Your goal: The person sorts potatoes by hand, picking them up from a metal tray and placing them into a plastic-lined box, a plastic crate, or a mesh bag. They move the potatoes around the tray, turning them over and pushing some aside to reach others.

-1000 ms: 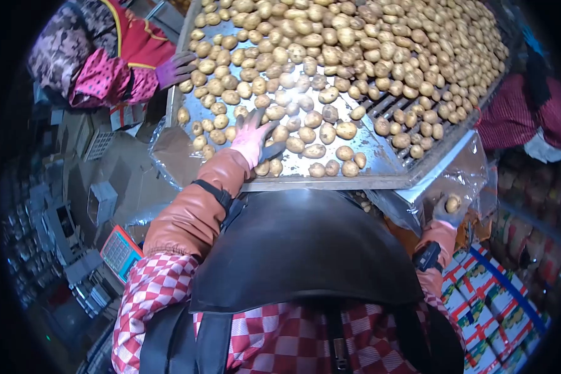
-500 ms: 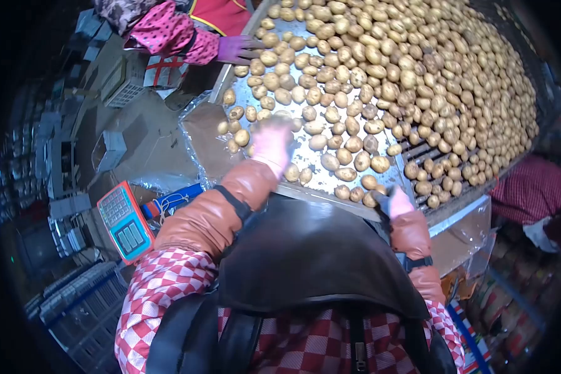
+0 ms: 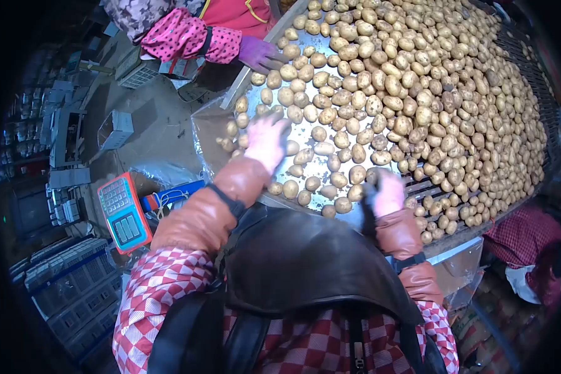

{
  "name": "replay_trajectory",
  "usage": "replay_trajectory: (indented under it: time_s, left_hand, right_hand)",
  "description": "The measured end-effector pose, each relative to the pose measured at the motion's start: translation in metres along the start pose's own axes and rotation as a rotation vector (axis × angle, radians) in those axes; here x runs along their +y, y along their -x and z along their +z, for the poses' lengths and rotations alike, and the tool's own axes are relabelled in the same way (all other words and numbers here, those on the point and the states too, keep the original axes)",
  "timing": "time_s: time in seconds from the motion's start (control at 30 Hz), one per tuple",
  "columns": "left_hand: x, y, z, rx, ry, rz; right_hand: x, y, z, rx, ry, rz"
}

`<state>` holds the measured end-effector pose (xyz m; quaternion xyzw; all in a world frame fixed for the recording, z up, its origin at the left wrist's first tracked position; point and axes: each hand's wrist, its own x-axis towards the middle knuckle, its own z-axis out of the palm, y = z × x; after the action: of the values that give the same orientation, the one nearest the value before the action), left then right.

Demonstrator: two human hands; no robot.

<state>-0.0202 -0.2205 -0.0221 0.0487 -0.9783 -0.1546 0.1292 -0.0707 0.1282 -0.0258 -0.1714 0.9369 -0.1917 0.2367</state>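
My left hand [image 3: 268, 142] reaches over the left part of the metal sorting tray [image 3: 311, 163], its fingers stretched out and somewhat blurred. Loose potatoes [image 3: 323, 148] lie around it, and I see none clasped in it. By the front right part of the tray is my right hand [image 3: 388, 192], close to the potatoes at the edge of the slatted section. Motion blurs its dark-gloved fingers, so their grip does not show. A large heap of potatoes [image 3: 442, 93] covers the back and right of the tray.
A co-worker's purple-gloved hand [image 3: 260, 54] rests at the tray's far left edge. To my left are a red-and-blue weighing scale [image 3: 124, 215] and a white box [image 3: 115, 129]. Metal slats [image 3: 425, 189] show at the right. Another person's checked sleeve [image 3: 520, 234] is beyond them.
My left hand has shifted slightly left on the tray, and my right hand a little left and up. Several potatoes lie in different spots. The camera view has shifted slightly.
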Motion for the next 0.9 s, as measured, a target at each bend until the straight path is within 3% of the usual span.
replay_trajectory:
  time_s: [0.03, 0.07, 0.13, 0.2, 0.27, 0.33, 0.4, 0.43, 0.5, 0.53, 0.57, 0.6, 0.67, 0.73, 0.8, 0.87, 0.9]
  left_hand:
    - [0.010, -0.027, 0.010, -0.027, 0.050, 0.030]
    - [0.021, -0.055, 0.018, -0.055, 0.102, 0.060]
    - [0.063, -0.100, 0.019, -0.106, 0.052, -0.156]
    - [0.079, -0.109, 0.032, -0.441, -0.139, -0.108]
    - [0.060, -0.078, 0.040, -0.408, -0.139, 0.252]
    - [0.030, -0.045, 0.018, -0.463, -0.050, 0.340]
    - [0.008, -0.008, 0.003, -0.428, 0.049, 0.232]
    - [0.007, 0.001, -0.012, -0.421, 0.140, 0.088]
    - [-0.015, 0.010, -0.002, -0.371, 0.143, -0.010]
    - [-0.015, 0.006, -0.005, -0.321, 0.151, -0.099]
    - [-0.015, -0.004, -0.002, -0.144, 0.128, -0.075]
    - [-0.008, -0.023, -0.006, -0.120, 0.048, -0.133]
    - [0.016, -0.074, -0.014, -0.284, 0.145, -0.339]
    - [0.029, -0.107, -0.007, -0.538, -0.014, -0.461]
    - [0.028, -0.127, 0.002, -0.570, 0.010, -0.577]
    - [0.021, -0.131, 0.008, -0.536, 0.039, -0.608]
    - [0.019, -0.128, 0.008, -0.539, 0.029, -0.593]
  right_hand:
    - [-0.024, 0.006, 0.019, 0.237, 0.059, -0.154]
    - [-0.033, 0.003, 0.028, 0.197, 0.021, -0.224]
    - [-0.056, -0.003, 0.012, 0.010, -0.146, -0.248]
    - [-0.054, -0.009, -0.002, -0.168, -0.357, -0.063]
    - [-0.036, -0.006, -0.010, -0.256, -0.688, 0.125]
    - [0.002, 0.002, 0.001, -0.051, -0.838, 0.043]
    - [0.036, 0.005, 0.003, 0.245, -0.810, 0.028]
    - [0.045, 0.004, -0.001, 0.275, -0.851, 0.165]
    - [0.065, -0.004, 0.013, 0.319, -0.842, 0.408]
    - [0.032, -0.001, -0.003, 0.220, -0.571, 0.371]
    - [0.014, -0.005, 0.006, 0.096, -0.480, 0.360]
    - [0.000, -0.009, 0.014, -0.026, -0.385, 0.348]
    - [-0.040, -0.009, 0.002, -0.234, -0.335, 0.279]
    - [-0.032, -0.008, 0.035, -0.404, -0.647, 0.125]
    - [-0.033, -0.009, 0.039, -0.369, -0.545, 0.073]
    - [-0.029, -0.006, 0.033, -0.348, -0.847, 0.056]
    - [-0.028, -0.004, 0.023, -0.301, -0.779, 0.037]
